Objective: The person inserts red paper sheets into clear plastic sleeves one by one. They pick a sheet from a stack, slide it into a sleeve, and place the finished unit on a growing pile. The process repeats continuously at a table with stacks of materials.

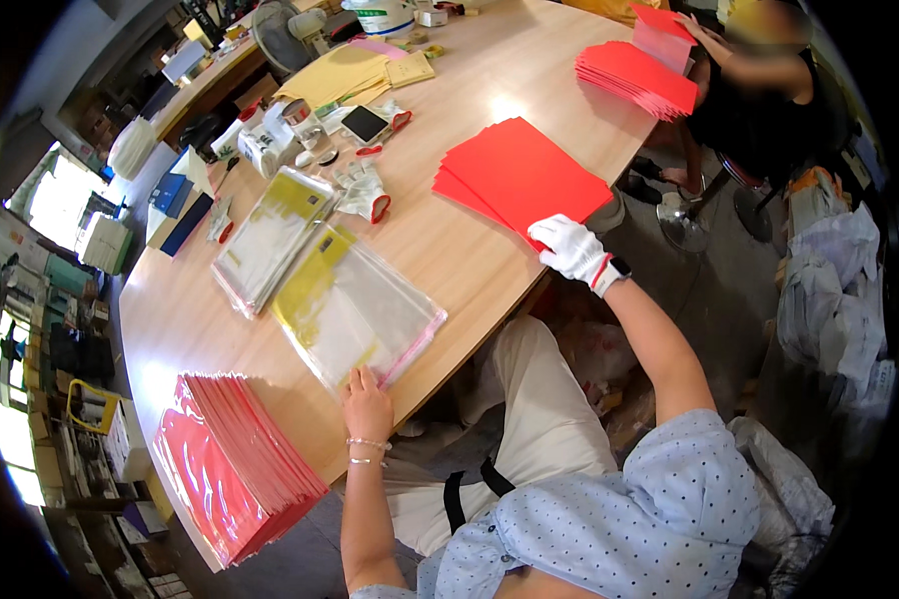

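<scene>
A fanned stack of red sheets (524, 175) lies near the table's right edge. My right hand (571, 250), in a white glove with a red cuff, closes its fingers on the stack's near corner. How many sheets it grips is hidden. In front of me lies a pile of clear plastic bags (355, 299) with a pink strip along one edge. My bare left hand (367, 401) rests on the near edge of that pile, fingers stretched out. Farther left is a second pile of clear bags (270, 240). A thick stack of red, plastic-covered packets (235, 464) stands at the table's near left.
White gloves (363, 192), a phone (366, 124), bottles and a tin (298, 112) lie beyond the bags. Yellow paper (345, 75) is at the back. At the far right, a co-worker's hand (704, 35) touches another red stack (637, 80). Wrapped bundles (834, 270) stand right.
</scene>
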Tool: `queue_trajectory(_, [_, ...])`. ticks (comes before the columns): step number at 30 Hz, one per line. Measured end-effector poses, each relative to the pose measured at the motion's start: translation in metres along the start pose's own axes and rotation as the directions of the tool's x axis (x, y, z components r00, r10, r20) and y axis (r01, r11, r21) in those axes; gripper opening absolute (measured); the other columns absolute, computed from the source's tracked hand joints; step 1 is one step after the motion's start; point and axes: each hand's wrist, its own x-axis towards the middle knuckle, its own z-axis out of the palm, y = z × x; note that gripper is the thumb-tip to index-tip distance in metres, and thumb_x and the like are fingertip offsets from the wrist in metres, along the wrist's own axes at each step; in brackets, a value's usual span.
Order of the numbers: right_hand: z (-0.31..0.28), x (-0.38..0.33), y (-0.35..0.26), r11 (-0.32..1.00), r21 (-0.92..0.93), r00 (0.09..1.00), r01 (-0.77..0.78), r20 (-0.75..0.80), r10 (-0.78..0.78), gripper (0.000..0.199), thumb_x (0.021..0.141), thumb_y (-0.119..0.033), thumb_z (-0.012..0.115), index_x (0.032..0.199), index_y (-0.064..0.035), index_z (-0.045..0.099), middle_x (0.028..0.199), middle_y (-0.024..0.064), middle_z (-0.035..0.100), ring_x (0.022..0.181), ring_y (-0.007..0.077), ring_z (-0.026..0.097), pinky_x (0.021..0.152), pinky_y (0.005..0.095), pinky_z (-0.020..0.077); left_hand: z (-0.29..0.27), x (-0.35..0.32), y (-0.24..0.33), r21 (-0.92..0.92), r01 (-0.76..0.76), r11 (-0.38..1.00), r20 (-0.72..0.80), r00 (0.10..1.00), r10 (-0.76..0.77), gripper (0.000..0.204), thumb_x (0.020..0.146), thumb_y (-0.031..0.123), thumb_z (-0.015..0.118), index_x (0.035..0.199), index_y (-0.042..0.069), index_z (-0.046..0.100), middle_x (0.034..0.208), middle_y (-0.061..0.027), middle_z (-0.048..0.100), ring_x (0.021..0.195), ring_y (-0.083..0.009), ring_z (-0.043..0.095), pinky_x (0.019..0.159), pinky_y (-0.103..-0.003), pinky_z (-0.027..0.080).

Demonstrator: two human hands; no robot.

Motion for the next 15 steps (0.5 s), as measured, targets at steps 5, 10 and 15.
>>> queue_trajectory(5, [0.006, 0.005, 0.028, 1.0, -0.017, 0.999, -0.024, -0.027, 0.024, 0.008, 0.079, -0.017, 0.057, 0.085, -0.0111, 0.055, 0.077, 0.0061, 0.06, 0.079, 0.0248, 0.06, 0.068, 0.0357, 0.0483, 0.004, 0.016, -0.007, 0.084, -0.014, 0.996, 0.061, 0.998, 0.008, 0.027, 0.077, 0.005, 0.054, 0.103, 0.0, 0.058, 0.107, -0.0159, 0.055, 0.098, -0.0328, 0.053, 0.086, -0.041, 0.043])
queue_trajectory(10, [-0.026, -0.005, 0.001, 0.989, 0.03, 0.968, -0.148, -0.199, 0.151, 0.006, 0.08, -0.017, 0.06, 0.08, -0.0129, 0.055, 0.07, 0.0061, 0.06, 0.066, 0.0241, 0.06, 0.056, 0.035, 0.0477, -0.013, 0.029, -0.003, 0.029, -0.002, 1.0, 0.038, 0.999, 0.001, 0.017, 0.072, 0.002, 0.057, 0.089, 0.0, 0.061, 0.094, -0.0157, 0.056, 0.086, -0.0323, 0.055, 0.074, -0.039, 0.047])
queue_trajectory(15, [-0.043, -0.07, -0.054, 0.992, 0.118, 0.996, 0.036, -0.081, -0.026, 0.019, 0.07, -0.013, 0.07, 0.085, -0.0096, 0.058, 0.083, 0.0077, 0.061, 0.081, 0.0234, 0.061, 0.068, 0.0326, 0.0506, 0.001, 0.032, -0.012, -0.089, -0.036, 0.995, -0.189, 0.982, 0.019, 0.015, 0.074, 0.003, 0.057, 0.089, 0.001, 0.061, 0.094, -0.0135, 0.061, 0.086, -0.0318, 0.056, 0.075, -0.039, 0.048])
